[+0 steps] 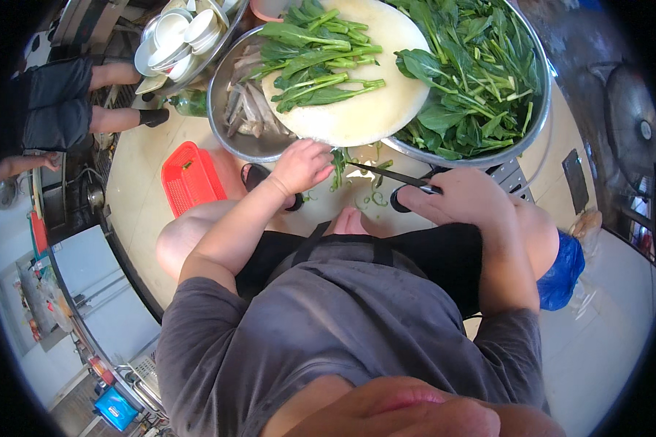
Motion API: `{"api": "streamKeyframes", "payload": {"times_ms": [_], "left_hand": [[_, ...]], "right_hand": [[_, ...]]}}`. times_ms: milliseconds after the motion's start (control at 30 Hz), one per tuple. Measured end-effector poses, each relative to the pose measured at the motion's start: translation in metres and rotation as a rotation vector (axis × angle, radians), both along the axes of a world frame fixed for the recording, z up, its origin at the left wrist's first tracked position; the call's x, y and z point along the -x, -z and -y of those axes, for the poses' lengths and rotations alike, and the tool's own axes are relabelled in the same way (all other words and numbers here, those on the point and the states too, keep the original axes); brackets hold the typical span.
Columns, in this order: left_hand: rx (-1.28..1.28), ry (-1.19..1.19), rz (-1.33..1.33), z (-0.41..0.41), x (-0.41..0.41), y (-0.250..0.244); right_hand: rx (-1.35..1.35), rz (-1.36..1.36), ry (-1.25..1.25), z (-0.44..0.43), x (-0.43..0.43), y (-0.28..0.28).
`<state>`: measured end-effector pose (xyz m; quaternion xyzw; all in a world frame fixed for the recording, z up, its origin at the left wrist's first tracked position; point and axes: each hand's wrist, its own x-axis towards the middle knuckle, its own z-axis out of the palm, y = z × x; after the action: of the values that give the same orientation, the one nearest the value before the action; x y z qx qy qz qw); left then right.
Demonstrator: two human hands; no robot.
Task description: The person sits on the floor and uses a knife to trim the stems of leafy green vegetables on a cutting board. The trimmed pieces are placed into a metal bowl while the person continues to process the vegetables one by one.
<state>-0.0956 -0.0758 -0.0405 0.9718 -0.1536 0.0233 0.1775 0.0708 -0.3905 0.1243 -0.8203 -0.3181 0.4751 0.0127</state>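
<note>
My right hand [454,196] grips a kitchen knife [391,174], its dark narrow blade pointing left, clear of the board. Just below the near rim of a round chopping board [355,127], my left hand [304,165] has bent fingers. Green scraps [338,168] show beside its fingertips; whether it pinches them is unclear. Leafy green stems [328,60] lie side by side on the board, cut ends to the right. The board rests across a steel basin of fish [251,109] on the left and a large steel basin [546,104] heaped with leafy greens [470,82] on the right.
A red plastic basket [191,180] stands left of my feet. Green peelings [374,199] litter the wet floor. White bowls [180,41] fill another basin, near a green bottle [190,102]. Another person's legs [115,98] are at far left. A fan [631,125] stands right, above a blue bag [562,273].
</note>
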Motion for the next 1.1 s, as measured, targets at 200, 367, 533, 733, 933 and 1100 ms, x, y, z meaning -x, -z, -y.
{"api": "streamKeyframes", "payload": {"times_ms": [200,367,533,733,933,1100], "left_hand": [[0.224,-0.539,0.166,0.011,-0.106,-0.007],[0.049,-0.460,0.061,0.042,-0.150,0.011],[0.024,-0.481,0.046,0.052,-0.146,0.014],[0.023,-0.476,0.034,0.052,-0.145,0.010],[0.102,-0.419,0.052,0.043,-0.147,0.015],[0.955,-0.739,-0.071,-0.006,-0.157,0.020]], "right_hand": [[-0.300,0.237,0.211,0.035,-0.028,0.001],[-0.401,0.172,0.360,0.013,-0.019,0.041],[-0.364,0.184,0.274,0.003,0.004,0.055],[-0.334,0.217,0.184,0.002,0.004,0.050],[-0.283,0.144,0.183,-0.007,0.008,0.097],[-0.258,0.177,0.150,-0.014,0.005,0.105]]}}
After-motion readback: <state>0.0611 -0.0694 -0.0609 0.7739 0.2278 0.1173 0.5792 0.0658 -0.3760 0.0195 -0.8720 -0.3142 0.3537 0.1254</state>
